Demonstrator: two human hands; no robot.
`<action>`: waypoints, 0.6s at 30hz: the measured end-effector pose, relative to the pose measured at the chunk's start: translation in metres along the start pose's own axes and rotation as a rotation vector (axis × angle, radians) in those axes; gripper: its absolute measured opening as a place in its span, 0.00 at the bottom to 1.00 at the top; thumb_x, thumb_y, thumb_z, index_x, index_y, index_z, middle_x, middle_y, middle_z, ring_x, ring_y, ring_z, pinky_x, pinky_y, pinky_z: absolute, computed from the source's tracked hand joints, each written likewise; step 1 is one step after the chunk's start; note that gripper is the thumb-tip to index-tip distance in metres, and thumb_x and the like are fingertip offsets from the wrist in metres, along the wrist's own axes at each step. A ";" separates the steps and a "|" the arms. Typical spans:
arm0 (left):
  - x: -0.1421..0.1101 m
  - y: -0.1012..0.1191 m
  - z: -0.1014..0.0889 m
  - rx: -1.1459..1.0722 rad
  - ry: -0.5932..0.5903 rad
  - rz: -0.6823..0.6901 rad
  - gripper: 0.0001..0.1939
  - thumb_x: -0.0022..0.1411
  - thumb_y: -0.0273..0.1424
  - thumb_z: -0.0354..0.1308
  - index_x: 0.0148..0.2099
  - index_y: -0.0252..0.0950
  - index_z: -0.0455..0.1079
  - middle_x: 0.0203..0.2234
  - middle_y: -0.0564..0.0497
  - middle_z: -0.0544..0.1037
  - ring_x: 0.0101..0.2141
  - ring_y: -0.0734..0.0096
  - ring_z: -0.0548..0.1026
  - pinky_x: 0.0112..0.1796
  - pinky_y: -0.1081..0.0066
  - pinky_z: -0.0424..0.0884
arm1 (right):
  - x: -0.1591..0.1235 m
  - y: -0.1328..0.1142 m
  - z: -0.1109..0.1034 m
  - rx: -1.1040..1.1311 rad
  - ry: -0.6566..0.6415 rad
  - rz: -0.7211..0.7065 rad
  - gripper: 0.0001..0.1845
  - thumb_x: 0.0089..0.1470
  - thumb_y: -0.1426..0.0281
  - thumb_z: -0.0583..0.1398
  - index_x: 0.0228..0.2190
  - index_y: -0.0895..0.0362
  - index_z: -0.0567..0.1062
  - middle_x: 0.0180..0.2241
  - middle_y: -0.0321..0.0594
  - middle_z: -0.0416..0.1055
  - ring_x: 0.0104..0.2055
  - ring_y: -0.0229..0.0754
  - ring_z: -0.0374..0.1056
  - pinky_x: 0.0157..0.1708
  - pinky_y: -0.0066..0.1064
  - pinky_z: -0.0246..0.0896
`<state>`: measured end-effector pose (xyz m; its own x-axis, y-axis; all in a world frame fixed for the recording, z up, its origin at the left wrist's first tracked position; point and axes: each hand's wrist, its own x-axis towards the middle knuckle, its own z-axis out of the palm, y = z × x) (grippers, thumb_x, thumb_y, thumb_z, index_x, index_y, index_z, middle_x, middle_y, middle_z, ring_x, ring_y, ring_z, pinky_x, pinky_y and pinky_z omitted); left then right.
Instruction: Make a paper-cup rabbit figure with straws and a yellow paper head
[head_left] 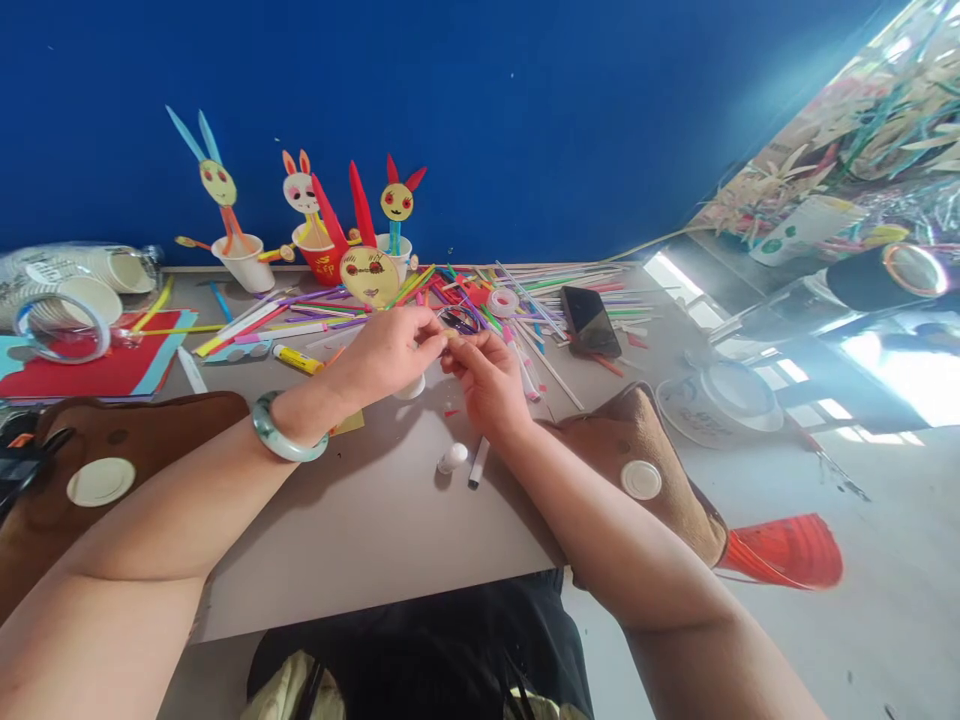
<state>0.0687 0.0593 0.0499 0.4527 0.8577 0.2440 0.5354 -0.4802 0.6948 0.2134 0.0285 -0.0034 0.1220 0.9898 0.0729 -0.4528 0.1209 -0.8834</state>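
Note:
My left hand [394, 350], with a pale green bangle [289, 440] on its wrist, pinches with its fingertips against those of my right hand [491, 380]. A small yellowish piece [451, 336] shows between the two sets of fingertips, mostly hidden. Just beyond my left hand is a yellow paper rabbit face [370, 277] with long red ears; its lower part is covered by the hand. Below the hands part of a white cup [410, 388] shows. Nearer me, a white-capped glue bottle or stick [452, 458] stands beside a white marker [478, 464] with a dark end.
Paper rabbits in cups [244, 265] line the blue wall. Colored sticks [517, 300], a tape roll [502, 301] and a black phone [591, 322] lie behind my hands. A yellow glue stick [298, 360], red paper [142, 350] and bagged cups [82, 280] are at left. Brown cushions [667, 500] flank my arms.

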 end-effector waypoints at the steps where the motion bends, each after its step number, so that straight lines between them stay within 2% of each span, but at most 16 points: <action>1: 0.000 0.000 0.000 0.005 -0.001 -0.005 0.10 0.62 0.33 0.55 0.35 0.34 0.74 0.29 0.49 0.81 0.30 0.69 0.76 0.31 0.72 0.68 | 0.000 0.000 0.000 -0.001 0.000 0.001 0.17 0.43 0.63 0.72 0.22 0.54 0.69 0.22 0.31 0.72 0.26 0.33 0.66 0.31 0.28 0.63; 8: -0.001 0.001 -0.001 0.018 -0.004 -0.016 0.08 0.61 0.33 0.55 0.34 0.36 0.73 0.28 0.51 0.81 0.29 0.70 0.75 0.30 0.72 0.66 | 0.001 -0.001 0.000 -0.034 0.010 0.021 0.17 0.42 0.63 0.72 0.24 0.54 0.68 0.22 0.30 0.71 0.26 0.33 0.67 0.31 0.28 0.64; 13: -0.001 0.001 -0.002 0.041 0.004 -0.012 0.08 0.61 0.32 0.55 0.33 0.36 0.73 0.26 0.53 0.79 0.26 0.73 0.72 0.29 0.72 0.65 | 0.001 -0.002 0.000 -0.007 0.005 0.016 0.17 0.40 0.64 0.73 0.30 0.53 0.73 0.25 0.29 0.73 0.26 0.33 0.68 0.30 0.28 0.64; 18: -0.001 -0.001 -0.001 0.014 0.004 0.001 0.08 0.61 0.33 0.55 0.34 0.36 0.74 0.26 0.53 0.79 0.25 0.73 0.72 0.28 0.72 0.64 | 0.002 -0.001 -0.002 -0.077 -0.018 0.014 0.14 0.43 0.60 0.71 0.28 0.54 0.77 0.25 0.31 0.74 0.27 0.33 0.67 0.31 0.29 0.64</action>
<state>0.0671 0.0586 0.0496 0.4503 0.8579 0.2476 0.5448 -0.4836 0.6851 0.2158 0.0300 -0.0035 0.1004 0.9926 0.0683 -0.3850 0.1021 -0.9173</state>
